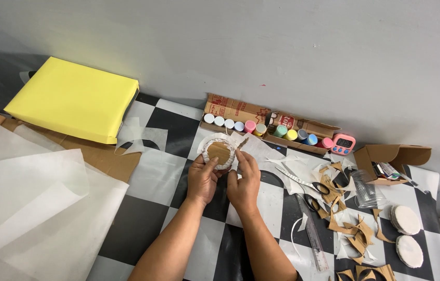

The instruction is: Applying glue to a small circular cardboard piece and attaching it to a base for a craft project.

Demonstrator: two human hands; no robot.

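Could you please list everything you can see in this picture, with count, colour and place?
cardboard disc: one, brown with a white wrapped rim, held in both hands
paint bottles: about ten, white, pink, yellow, green and blue caps, in a row in a long cardboard box by the wall
timer: one, pink, right of the bottles
yellow pack: one, far left
translucent sheets: several, white, near left
scissors: one pair, right of the hands
ruler: one, clear, near right
plastic cup: one, clear, lying right
cardboard scraps: many, brown, right
white discs: two, near right
small box: one, brown, open, far right
left hand: pinching the disc
right hand: pinching the disc
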